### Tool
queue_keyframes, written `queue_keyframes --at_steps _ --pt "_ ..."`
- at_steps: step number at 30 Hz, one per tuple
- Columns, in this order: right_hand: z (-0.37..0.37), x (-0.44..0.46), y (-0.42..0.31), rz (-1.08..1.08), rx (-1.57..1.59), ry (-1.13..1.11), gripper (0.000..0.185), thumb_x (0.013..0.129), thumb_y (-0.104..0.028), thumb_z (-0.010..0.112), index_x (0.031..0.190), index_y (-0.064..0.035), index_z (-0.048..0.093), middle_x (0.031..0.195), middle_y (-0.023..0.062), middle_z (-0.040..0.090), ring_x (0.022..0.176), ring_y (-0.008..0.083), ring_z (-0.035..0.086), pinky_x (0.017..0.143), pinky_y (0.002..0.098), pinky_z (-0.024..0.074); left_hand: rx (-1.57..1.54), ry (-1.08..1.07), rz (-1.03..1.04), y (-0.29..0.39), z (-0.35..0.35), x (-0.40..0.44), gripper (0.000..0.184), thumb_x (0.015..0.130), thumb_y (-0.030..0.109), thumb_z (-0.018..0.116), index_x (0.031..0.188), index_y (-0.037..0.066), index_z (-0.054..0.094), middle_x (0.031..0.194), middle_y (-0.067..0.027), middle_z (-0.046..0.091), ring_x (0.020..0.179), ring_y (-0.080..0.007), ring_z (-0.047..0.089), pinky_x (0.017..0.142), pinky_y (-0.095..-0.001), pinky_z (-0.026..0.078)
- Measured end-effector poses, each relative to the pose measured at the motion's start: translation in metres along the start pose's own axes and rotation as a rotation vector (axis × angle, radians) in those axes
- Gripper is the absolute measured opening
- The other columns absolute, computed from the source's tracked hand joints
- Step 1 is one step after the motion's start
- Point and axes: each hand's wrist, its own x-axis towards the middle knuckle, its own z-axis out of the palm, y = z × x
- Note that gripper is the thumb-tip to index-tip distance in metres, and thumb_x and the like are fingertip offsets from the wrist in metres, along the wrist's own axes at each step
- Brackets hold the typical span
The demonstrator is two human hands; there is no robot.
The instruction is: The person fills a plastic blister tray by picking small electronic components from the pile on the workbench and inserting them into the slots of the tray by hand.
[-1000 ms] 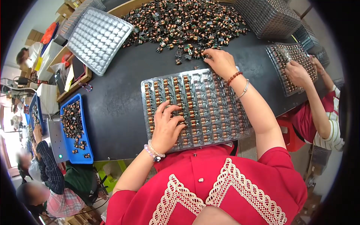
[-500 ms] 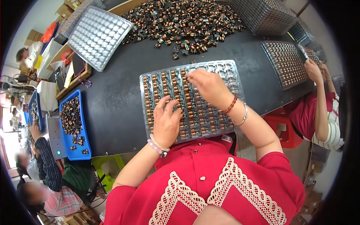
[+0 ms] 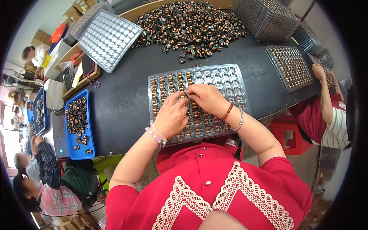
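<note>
Black counter (image 3: 119, 111) spreads across the workroom, and the person's red shirt (image 3: 207, 168) is close to its near edge. Just beyond the shirt, a see-through plastic tray (image 3: 226, 73) lies flat on the counter, with copper coils (image 3: 189, 78) standing in columns on its left side and pale pockets showing at its upper right. The left hand (image 3: 174, 115) is over the tray with its fingers curled in; the right hand (image 3: 209, 99) is right beside it, fingers drawn narrow, so that the fingertips of both nearly meet. A dark bit (image 3: 186, 93) shows between them, but I cannot tell whether either hand grips it. Working this tightly, it seems best to use only the fingertips, press lightly, keep the part in line with its neighbours and hold the wrists off the coils around it; a firm push could tip or crowd them. Off to the left is a blue bin (image 3: 80, 154) of loose coils. Farther back, a large heap of coils (image 3: 195, 27) lies between an upturned tray (image 3: 110, 40) and a stack of trays (image 3: 266, 19). Over to the right, a filled tray (image 3: 289, 69) lies near a co-worker's hand (image 3: 319, 72).
</note>
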Motion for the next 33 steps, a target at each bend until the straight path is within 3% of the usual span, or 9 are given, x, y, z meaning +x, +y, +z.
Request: queue_keyframes --at_steps 3,6,13,19,21,25,29,32,33 --pt "-0.002 -0.001 0.001 0.032 0.067 -0.001 0.008 0.082 -0.01 0.06 0.089 -0.0061 0.061 0.087 0.0103 0.065 0.084 0.0314 0.064 0.072 0.0416 0.0513 -0.159 -0.016 0.046 -0.012 0.0 0.001 0.023 0.069 0.014 0.071 0.087 0.001 0.063 0.108 -0.009 0.057 0.119 -0.032 0.045 0.1 -0.0445 0.039" --pt "-0.004 -0.003 0.001 0.091 0.066 -0.076 0.013 0.083 -0.011 0.064 0.094 -0.0043 0.063 0.103 0.0098 0.067 0.09 0.0294 0.065 0.077 0.0378 0.0528 -0.289 0.028 0.019 -0.012 0.003 -0.003 0.024 0.067 0.009 0.073 0.086 0.001 0.061 0.107 -0.0092 0.056 0.116 -0.0313 0.048 0.097 -0.0439 0.041" --pt "0.005 -0.003 0.003 0.053 0.096 -0.095 0.018 0.078 -0.007 0.068 0.095 -0.0045 0.064 0.096 0.0091 0.068 0.089 0.0289 0.065 0.075 0.037 0.0527 -0.027 -0.063 0.2 -0.007 -0.012 0.015 0.022 0.068 0.011 0.066 0.086 -0.001 0.06 0.106 -0.0115 0.056 0.116 -0.0307 0.049 0.098 -0.0427 0.042" --pt "0.003 -0.004 0.004 0.05 0.167 -0.064 0.012 0.079 -0.006 0.066 0.091 -0.003 0.065 0.097 0.0104 0.068 0.089 0.0281 0.066 0.076 0.0366 0.0529 -0.129 -0.134 0.169 -0.012 -0.008 0.011 0.015 0.069 0.012 0.067 0.079 0.001 0.063 0.101 -0.0103 0.057 0.115 -0.0302 0.049 0.096 -0.0418 0.043" --pt "0.001 -0.005 0.005 0.0 0.179 -0.032 0.007 0.082 -0.007 0.066 0.086 -0.0023 0.066 0.101 0.0111 0.068 0.09 0.0285 0.066 0.076 0.0357 0.053 -0.186 -0.046 0.097 -0.008 -0.003 0.003 0.014 0.071 0.012 0.07 0.08 0.002 0.064 0.1 -0.0095 0.058 0.113 -0.0293 0.05 0.094 -0.0408 0.044" --pt "-0.003 -0.004 0.0 0.044 0.214 -0.048 0.015 0.085 -0.01 0.062 0.099 -0.0048 0.063 0.096 0.0124 0.065 0.088 0.032 0.063 0.076 0.0384 0.0522 -0.118 0.137 0.013 0.007 0.008 -0.016 0.014 0.072 0.01 0.073 0.081 0.003 0.065 0.098 -0.0095 0.059 0.103 -0.0296 0.055 0.089 -0.0403 0.047" --pt "-0.008 -0.005 -0.006 0.031 0.175 -0.035 0.026 0.084 -0.01 0.064 0.109 -0.0049 0.062 0.101 0.0119 0.061 0.087 0.0301 0.062 0.074 0.0373 0.0523 -0.138 0.108 -0.032 0.006 -0.007 -0.008 0.012 0.078 0.014 0.07 0.084 0.004 0.068 0.102 -0.0092 0.061 0.102 -0.0284 0.056 0.087 -0.0398 0.047" --pt "-0.007 -0.007 -0.004 0.05 0.171 -0.04 0.024 0.081 -0.009 0.069 0.104 -0.0035 0.066 0.103 0.0134 0.062 0.085 0.0292 0.065 0.073 0.035 0.0537 -0.184 0.103 -0.204 -0.041 -0.013 0.017 0.014 0.083 0.015 0.063 0.093 0.007 0.068 0.105 -0.0115 0.063 0.103 -0.0303 0.056 0.087 -0.0399 0.046" --pt "-0.01 -0.005 -0.007 0.065 0.165 -0.047 0.023 0.082 -0.009 0.068 0.104 -0.0033 0.066 0.104 0.0134 0.063 0.085 0.029 0.065 0.073 0.0353 0.0538 -0.302 0.258 -0.32 -0.062 -0.012 0.036 0.015 0.086 0.015 0.059 0.096 0.006 0.067 0.101 -0.0134 0.064 0.099 -0.0316 0.059 0.087 -0.041 0.047"
